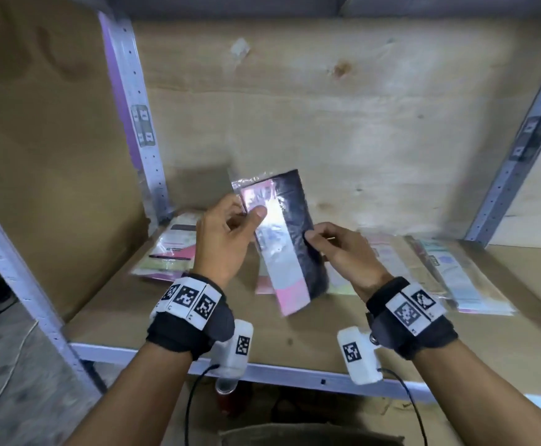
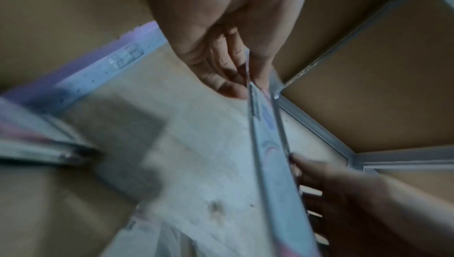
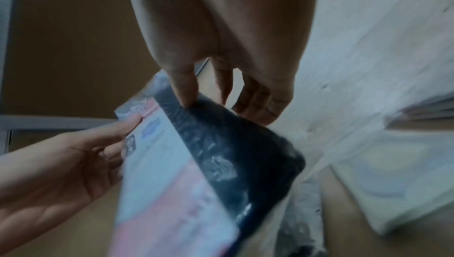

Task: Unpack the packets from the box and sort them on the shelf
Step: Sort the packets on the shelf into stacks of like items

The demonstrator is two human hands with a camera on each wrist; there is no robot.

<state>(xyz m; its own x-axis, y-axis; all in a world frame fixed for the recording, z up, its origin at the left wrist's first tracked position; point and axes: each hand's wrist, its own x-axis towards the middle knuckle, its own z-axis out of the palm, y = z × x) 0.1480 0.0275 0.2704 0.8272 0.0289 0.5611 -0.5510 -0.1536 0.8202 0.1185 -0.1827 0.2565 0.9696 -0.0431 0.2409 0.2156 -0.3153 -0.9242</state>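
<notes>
I hold a clear plastic packet (image 1: 286,243) with a dark garment and a white-and-pink card inside, upright above the wooden shelf (image 1: 294,336). My left hand (image 1: 230,230) pinches its upper left edge, thumb on the front. My right hand (image 1: 336,246) pinches its right edge by the dark part. The left wrist view shows the packet (image 2: 267,144) edge-on between left hand (image 2: 236,70) thumb and fingers. In the right wrist view my right hand (image 3: 211,94) grips the dark side of the packet (image 3: 209,164). More packets lie flat at the left (image 1: 172,249) and right (image 1: 449,272) of the shelf.
Perforated metal uprights stand at the left (image 1: 134,117) and right (image 1: 516,149) of the shelf bay, with a plywood back wall (image 1: 327,107). Another pink packet (image 1: 266,284) lies behind the held one. A cardboard box edge (image 1: 311,437) shows below the shelf front.
</notes>
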